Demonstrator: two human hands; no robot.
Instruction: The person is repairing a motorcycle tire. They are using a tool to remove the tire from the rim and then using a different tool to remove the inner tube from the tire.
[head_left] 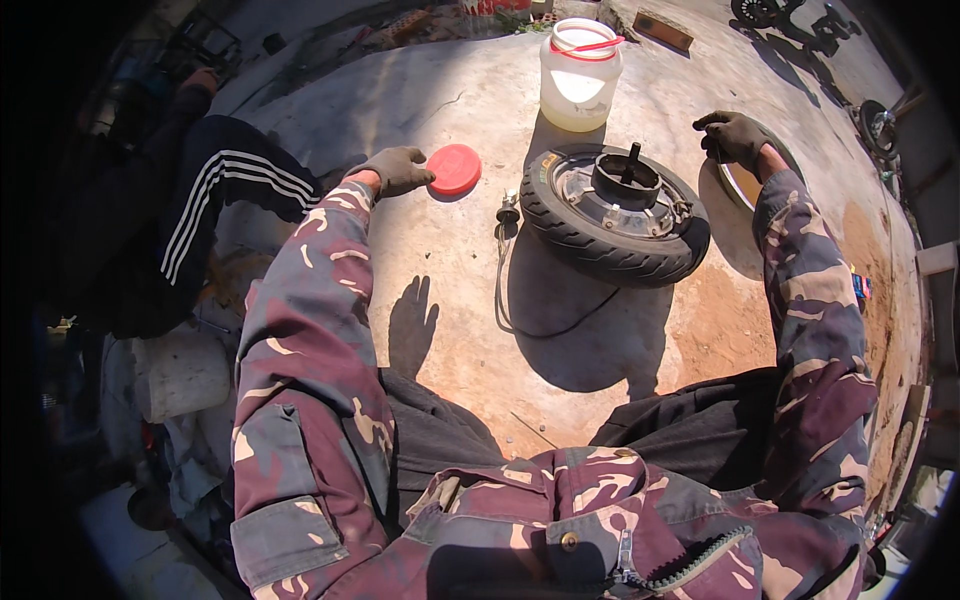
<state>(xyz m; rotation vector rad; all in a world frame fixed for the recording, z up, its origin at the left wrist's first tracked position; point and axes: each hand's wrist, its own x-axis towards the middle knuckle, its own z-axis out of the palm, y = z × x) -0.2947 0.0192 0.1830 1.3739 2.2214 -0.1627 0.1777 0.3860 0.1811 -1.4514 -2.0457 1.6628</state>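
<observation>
My left hand [402,171], in a dark glove, is held out beside a round red lid [455,170] on the ground. Its fingertips overlap the lid's edge in the picture, but its shadow falls well apart, with fingers stretched out. My right hand [735,138], gloved too, hovers with fingers apart by a round, dark-rimmed thing with a tan inside [742,187], partly hidden by hand and sleeve. Between my hands a small wheel with a black tyre [610,262] lies tilted, its hub [627,178] facing up with a shaft standing out. A cable with a connector [507,213] trails from it.
Behind the wheel stands a translucent plastic jar [580,85] with a red handle and some pale liquid. Another person's leg in striped dark trousers [240,175] is close on my left. A brick [662,32] lies farther back; dark vehicle parts [800,25] stand far right.
</observation>
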